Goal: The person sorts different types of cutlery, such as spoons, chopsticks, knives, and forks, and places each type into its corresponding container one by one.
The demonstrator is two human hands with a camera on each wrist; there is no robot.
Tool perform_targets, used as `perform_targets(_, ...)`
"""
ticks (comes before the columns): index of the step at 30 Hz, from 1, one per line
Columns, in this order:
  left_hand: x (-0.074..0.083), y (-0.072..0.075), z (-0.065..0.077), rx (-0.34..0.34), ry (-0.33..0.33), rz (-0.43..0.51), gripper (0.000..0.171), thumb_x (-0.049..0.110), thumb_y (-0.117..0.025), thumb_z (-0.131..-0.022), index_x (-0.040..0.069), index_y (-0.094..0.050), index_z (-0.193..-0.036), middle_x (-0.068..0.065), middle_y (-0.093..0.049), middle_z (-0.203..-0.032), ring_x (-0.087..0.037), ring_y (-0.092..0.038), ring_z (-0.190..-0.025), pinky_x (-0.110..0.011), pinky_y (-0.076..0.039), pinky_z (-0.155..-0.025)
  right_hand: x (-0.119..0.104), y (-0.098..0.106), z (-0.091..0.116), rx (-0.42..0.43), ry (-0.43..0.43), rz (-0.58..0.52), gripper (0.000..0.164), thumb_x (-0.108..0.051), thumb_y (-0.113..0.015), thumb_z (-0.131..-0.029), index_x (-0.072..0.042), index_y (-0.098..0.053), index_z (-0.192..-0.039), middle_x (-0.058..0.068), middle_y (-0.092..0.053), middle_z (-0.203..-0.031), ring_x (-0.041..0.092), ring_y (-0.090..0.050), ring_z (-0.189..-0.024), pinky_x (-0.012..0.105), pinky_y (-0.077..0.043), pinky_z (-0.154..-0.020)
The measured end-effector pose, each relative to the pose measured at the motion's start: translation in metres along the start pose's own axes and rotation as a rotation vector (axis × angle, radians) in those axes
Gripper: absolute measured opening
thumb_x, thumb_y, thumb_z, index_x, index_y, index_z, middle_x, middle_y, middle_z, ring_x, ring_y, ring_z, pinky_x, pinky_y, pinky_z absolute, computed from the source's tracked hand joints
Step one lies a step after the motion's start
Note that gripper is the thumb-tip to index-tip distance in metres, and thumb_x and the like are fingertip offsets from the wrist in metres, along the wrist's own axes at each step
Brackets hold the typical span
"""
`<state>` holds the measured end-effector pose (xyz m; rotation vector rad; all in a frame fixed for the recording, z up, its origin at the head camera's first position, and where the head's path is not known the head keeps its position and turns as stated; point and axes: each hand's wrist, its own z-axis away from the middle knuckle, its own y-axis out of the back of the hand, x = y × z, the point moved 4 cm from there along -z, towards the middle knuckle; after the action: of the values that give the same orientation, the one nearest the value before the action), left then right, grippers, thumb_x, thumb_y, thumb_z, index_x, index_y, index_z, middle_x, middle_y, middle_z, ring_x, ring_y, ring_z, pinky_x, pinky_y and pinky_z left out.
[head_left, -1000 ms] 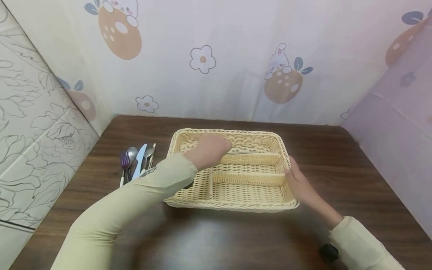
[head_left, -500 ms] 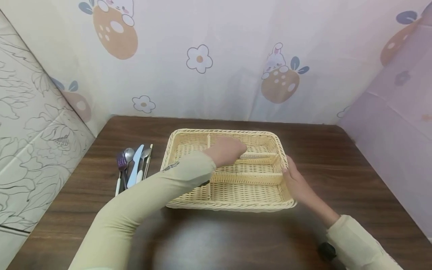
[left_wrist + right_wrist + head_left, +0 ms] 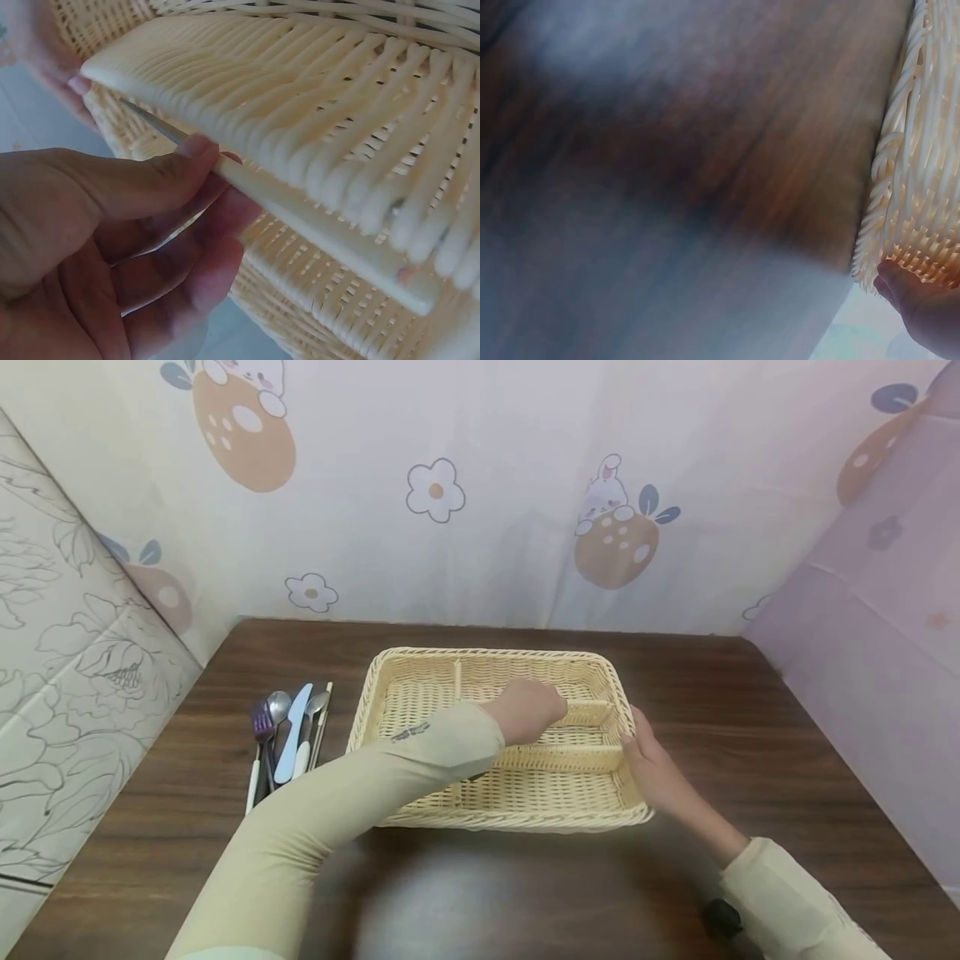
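- Cutlery (image 3: pixel 300 214) with a white handle and a thin metal end is in the basket (image 3: pixel 517 819), down low beside one of the long inside walls. I can't tell if it touches that wall, or if it is a fork, a knife or something else.
- The left hand (image 3: pixel 527 710) has slid to the right and a bit nearer in the last second. Now it is over the long slots, past the short wall (image 3: pixel 457 681).
- That hand pinches the cutlery between thumb and finger, so it has not let go.
- The right hand (image 3: pixel 654 768) has stayed at the right end of the basket and holds the rim. That likely keeps the basket from sliding.
- So the two hands are apart: one on the cutlery, one on the basket.
- What this means, I think: the cutlery now lines up with a long slot, maybe the middle one, and is close to being laid down.
- More things wait on the surface (image 3: pixel 712 693), to the left: a purple fork (image 3: pixel 262 722), a big spoon (image 3: pixel 279 706), a blue knife (image 3: pixel 292 735), a small spoon (image 3: pixel 317 703) and chopsticks (image 3: pixel 321 731). Those have not moved.
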<state>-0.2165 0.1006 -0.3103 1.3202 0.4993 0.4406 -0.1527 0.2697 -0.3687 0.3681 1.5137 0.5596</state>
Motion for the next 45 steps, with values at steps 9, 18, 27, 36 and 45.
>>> perform_targets(9,0.006,-0.009,-0.012,-0.049,0.033,-0.03,0.012,0.009,-0.058,-0.092,0.015,-0.067,-0.099,0.005,-0.065,-0.087,-0.007,-0.05,-0.067,-0.019,-0.048,-0.059,0.002,0.0,0.0,0.004,-0.014,0.005,0.056,-0.016,-0.022,-0.105,-0.005,0.007,-0.151,0.035,-0.008,-0.15,0.052,-0.016,-0.134,0.065,-0.014,-0.104)
perform_targets(18,0.01,-0.024,-0.025,-0.071,0.055,-0.103,0.016,0.015,-0.054,-0.096,0.017,-0.067,-0.104,0.004,-0.067,-0.093,-0.007,-0.058,-0.075,-0.02,-0.051,-0.063,0.001,-0.001,0.001,0.006,0.001,-0.025,0.054,-0.018,-0.02,-0.105,-0.007,0.004,-0.151,0.036,-0.017,-0.147,0.051,-0.034,-0.124,0.065,-0.023,-0.101)
perform_targets(27,0.011,-0.033,-0.032,-0.086,0.073,-0.109,0.018,0.015,-0.052,-0.097,0.017,-0.067,-0.106,0.004,-0.067,-0.097,-0.006,-0.06,-0.079,-0.02,-0.052,-0.064,0.002,-0.002,0.002,0.009,0.003,-0.042,0.053,-0.016,-0.021,-0.105,-0.006,0.004,-0.151,0.037,-0.017,-0.146,0.05,-0.035,-0.123,0.064,-0.025,-0.101)
perform_targets(36,0.008,-0.033,-0.031,-0.092,0.081,-0.062,0.018,0.014,-0.055,-0.095,0.017,-0.069,-0.106,0.004,-0.068,-0.096,-0.006,-0.059,-0.077,-0.019,-0.051,-0.064,0.002,-0.002,0.0,0.014,0.003,-0.021,0.054,-0.016,-0.022,-0.105,-0.004,0.004,-0.151,0.036,-0.014,-0.148,0.051,-0.026,-0.129,0.066,-0.019,-0.102)
perform_targets(45,0.008,-0.027,-0.028,-0.078,0.087,-0.068,0.017,0.014,-0.055,-0.095,0.016,-0.067,-0.106,0.003,-0.067,-0.098,-0.007,-0.06,-0.081,-0.02,-0.052,-0.065,0.004,-0.001,-0.001,0.015,0.02,-0.024,0.053,-0.013,-0.022,-0.104,-0.003,0.003,-0.15,0.036,-0.015,-0.147,0.049,-0.026,-0.13,0.066,-0.019,-0.102)
